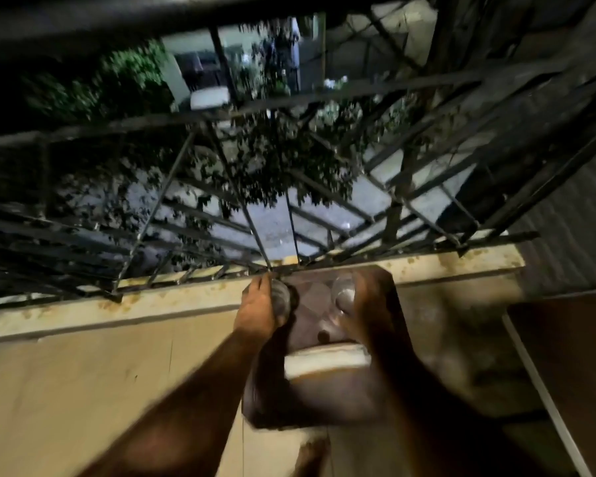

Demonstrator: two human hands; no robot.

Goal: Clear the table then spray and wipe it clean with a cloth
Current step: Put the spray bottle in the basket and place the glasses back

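A small dark brown table (310,397) stands against a low balcony wall. My left hand (258,309) is closed around a clear drinking glass (283,297) at the table's far left. Over the far right of the table, my right hand (365,304) grips a second clear glass (344,290). A white flat object (324,363), perhaps a plate or a folded cloth, lies on the table between my forearms. The frame is blurred by motion.
A black metal railing (221,187) rises from the cream ledge (172,297) just beyond the table, with trees and a yard far below. A dark wooden surface (565,356) with a pale edge stands to the right. The cream wall (83,390) fills the lower left.
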